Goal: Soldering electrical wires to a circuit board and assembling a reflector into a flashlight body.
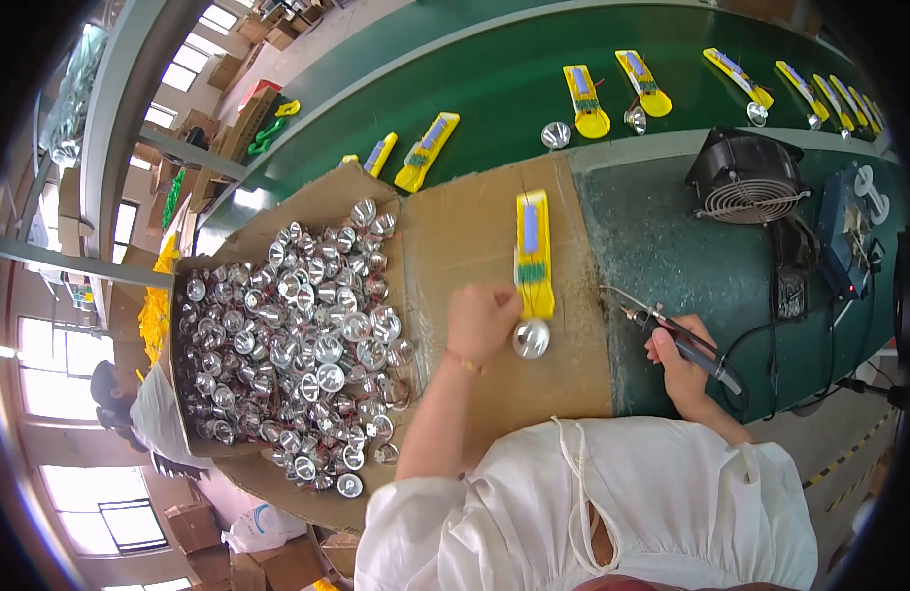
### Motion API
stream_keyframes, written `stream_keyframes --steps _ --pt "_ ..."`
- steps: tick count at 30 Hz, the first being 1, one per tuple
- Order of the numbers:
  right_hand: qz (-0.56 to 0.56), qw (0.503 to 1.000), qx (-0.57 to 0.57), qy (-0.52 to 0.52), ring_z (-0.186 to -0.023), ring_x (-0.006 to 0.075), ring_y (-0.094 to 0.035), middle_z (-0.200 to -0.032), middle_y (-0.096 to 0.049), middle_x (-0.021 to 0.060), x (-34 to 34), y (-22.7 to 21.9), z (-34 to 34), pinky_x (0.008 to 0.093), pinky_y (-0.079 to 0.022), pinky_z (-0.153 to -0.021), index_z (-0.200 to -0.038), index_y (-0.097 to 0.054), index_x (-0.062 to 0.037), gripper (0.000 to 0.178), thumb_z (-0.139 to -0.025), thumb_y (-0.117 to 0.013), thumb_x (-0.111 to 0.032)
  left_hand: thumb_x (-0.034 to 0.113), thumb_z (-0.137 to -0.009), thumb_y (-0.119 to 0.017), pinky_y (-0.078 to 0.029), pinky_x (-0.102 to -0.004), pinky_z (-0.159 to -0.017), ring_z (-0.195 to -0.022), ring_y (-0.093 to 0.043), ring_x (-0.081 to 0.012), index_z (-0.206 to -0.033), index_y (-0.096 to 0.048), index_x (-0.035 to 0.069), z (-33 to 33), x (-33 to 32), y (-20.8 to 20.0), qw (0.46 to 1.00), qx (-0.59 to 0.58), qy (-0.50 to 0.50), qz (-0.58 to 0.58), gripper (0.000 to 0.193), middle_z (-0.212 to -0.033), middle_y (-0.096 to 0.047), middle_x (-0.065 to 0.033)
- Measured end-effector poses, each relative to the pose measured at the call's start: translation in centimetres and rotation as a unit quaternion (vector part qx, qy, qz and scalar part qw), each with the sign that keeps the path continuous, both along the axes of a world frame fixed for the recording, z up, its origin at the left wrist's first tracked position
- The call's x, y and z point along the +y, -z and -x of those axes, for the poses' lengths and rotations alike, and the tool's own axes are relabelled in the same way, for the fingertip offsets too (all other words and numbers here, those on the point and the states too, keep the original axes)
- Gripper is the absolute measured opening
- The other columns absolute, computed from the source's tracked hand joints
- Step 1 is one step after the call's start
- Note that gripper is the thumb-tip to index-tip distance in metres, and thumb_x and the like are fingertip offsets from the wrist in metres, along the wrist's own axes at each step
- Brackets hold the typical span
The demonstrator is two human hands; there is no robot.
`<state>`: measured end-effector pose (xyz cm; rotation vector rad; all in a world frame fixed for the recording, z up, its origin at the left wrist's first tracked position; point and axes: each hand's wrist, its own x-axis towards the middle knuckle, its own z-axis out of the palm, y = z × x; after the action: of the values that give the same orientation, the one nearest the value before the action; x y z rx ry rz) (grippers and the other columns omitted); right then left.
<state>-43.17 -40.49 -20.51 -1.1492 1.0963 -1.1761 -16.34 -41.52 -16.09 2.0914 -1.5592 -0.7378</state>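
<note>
On a cardboard sheet in front of me lies a yellow plastic torch housing (pixel 534 234) with a purple cell, a green circuit board and thin wires. A silver reflector cup (pixel 532 338) rests at its near end. My left hand (pixel 485 317) is closed beside that end, fingertips pinched near the wires; what they hold, if anything, is hidden. In my right hand (pixel 679 362) is a soldering iron (pixel 683 343), its tip pointing left toward the housing but apart from it. A thin bent metal tube (pixel 624 295) shows by the iron's tip.
A cardboard box (pixel 277 502) heaped with silver reflector cups (pixel 312 295) stands at left. Several yellow housings (pixel 583 98) lie on the green conveyor belt (pixel 494 89) beyond. A black fan (pixel 748 177) and a blue soldering station (pixel 845 231) with cables occupy the right. Another person (pixel 164 419) is at far left.
</note>
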Motion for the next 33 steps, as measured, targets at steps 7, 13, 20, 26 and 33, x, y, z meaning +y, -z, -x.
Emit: stream_keyframes --steps 7,13,20,26,33 --pt "-0.074 0.997 -0.031 -0.001 -0.056 0.0095 -0.056 -0.067 -0.06 0.0082 -0.4 0.0 -0.8 0.0216 -0.045 -0.05 -0.083 -0.052 0.0001 0.009 -0.081 -0.06 -0.005 0.038 -0.066 -0.07 -0.045 -0.0378 -0.08 -0.096 -0.055 -0.0323 -0.102 -0.06 0.006 -8.9 -18.4 0.6 0.941 -0.213 -0.117 0.235 0.049 -0.106 -0.056 -0.0156" --pt "-0.09 0.995 -0.045 0.009 -0.055 0.0093 -0.055 -0.066 -0.06 0.0076 -0.5 -0.4 -0.5 0.0216 -0.044 -0.049 -0.082 -0.053 -0.0008 0.009 -0.081 -0.06 -0.007 0.022 -0.063 -0.068 -0.042 -0.042 -0.086 -0.106 -0.051 -0.0296 -0.128 -0.039 0.026 -15.1 -18.4 1.9 0.966 -0.259 -0.011 0.004 0.071 -0.113 -0.049 -0.0133" --pt "-0.095 0.995 -0.032 0.028 -0.053 0.0089 -0.053 -0.065 -0.058 0.0073 -0.7 0.4 -0.3 0.0213 -0.042 -0.047 -0.083 -0.051 -0.0011 0.01 -0.082 -0.058 -0.008 0.017 -0.072 -0.057 -0.042 -0.0417 -0.085 -0.1 -0.049 -0.0398 -0.125 -0.038 0.003 -5.1 -8.1 0.9 0.984 -0.119 -0.014 0.134 0.059 -0.11 -0.046 -0.0253" --pt "-0.059 0.997 -0.028 0.037 -0.05 0.0089 -0.05 -0.063 -0.057 0.0061 -1.2 -0.2 -0.6 0.0202 -0.04 -0.046 -0.083 -0.051 -0.0018 0.013 -0.083 -0.058 -0.013 0.01 -0.076 -0.059 -0.034 -0.0433 -0.095 -0.112 -0.038 -0.0412 -0.123 -0.035 0.0 4.5 3.8 2.3 0.972 0.026 -0.055 0.225 0.053 -0.123 -0.034 -0.0258" --pt "-0.045 0.998 -0.024 0.025 -0.05 0.0084 -0.05 -0.063 -0.057 0.0062 0.0 0.1 -0.6 0.0195 -0.039 -0.044 -0.083 -0.052 -0.0013 0.015 -0.083 -0.059 -0.014 0.018 -0.071 -0.057 -0.028 -0.0501 -0.095 -0.111 -0.042 -0.0297 -0.089 -0.065 0.008 -6.8 5.4 0.4 0.845 -0.504 -0.118 0.133 0.022 -0.107 -0.054 -0.009"
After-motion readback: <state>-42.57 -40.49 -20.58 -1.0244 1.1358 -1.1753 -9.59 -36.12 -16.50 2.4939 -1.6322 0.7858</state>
